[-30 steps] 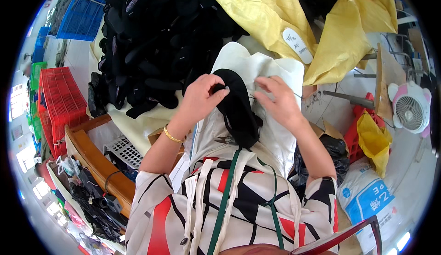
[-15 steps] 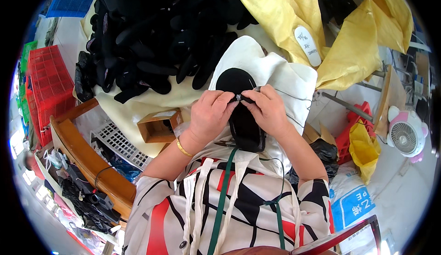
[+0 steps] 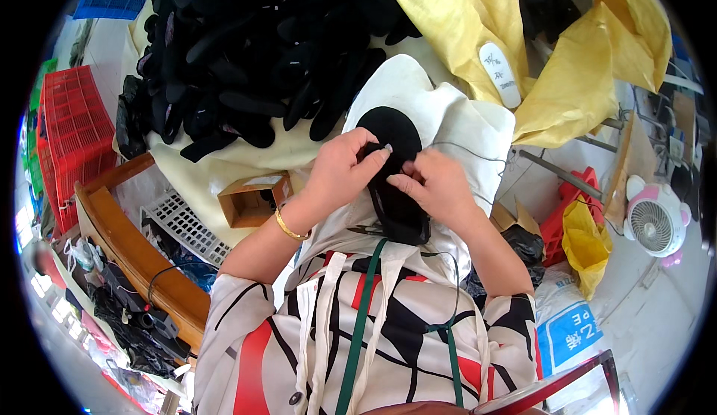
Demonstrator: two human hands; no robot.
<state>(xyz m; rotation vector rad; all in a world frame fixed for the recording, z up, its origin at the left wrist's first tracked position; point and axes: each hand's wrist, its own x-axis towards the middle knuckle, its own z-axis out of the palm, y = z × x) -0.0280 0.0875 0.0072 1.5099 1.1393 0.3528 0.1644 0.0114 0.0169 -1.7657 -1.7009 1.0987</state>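
Note:
A black slipper (image 3: 399, 213) lies lengthwise on a white cloth (image 3: 482, 120) spread over my lap, its rounded end away from me. My left hand (image 3: 340, 172) grips the slipper's left side, its thumb laid across the black fabric. A small shiny spot shows at that thumb's tip; I cannot make out what it is. My right hand (image 3: 441, 187) hovers at the slipper's right side with thumb and fingers pinched together. Whatever it pinches, if anything, is too small to tell.
A big heap of black slippers (image 3: 246, 64) fills the far left. Yellow sheeting (image 3: 463, 19) bearing a white insole (image 3: 499, 75) lies far right. Left are a small cardboard box (image 3: 239, 209), a white plastic basket (image 3: 183, 224) and red crates (image 3: 75, 131); a fan (image 3: 656, 221) stands right.
My hands were together at the slipper's middle, both pinching there. Now they are apart: the right has drawn back slightly toward me, and the left thumb points up across the slipper.

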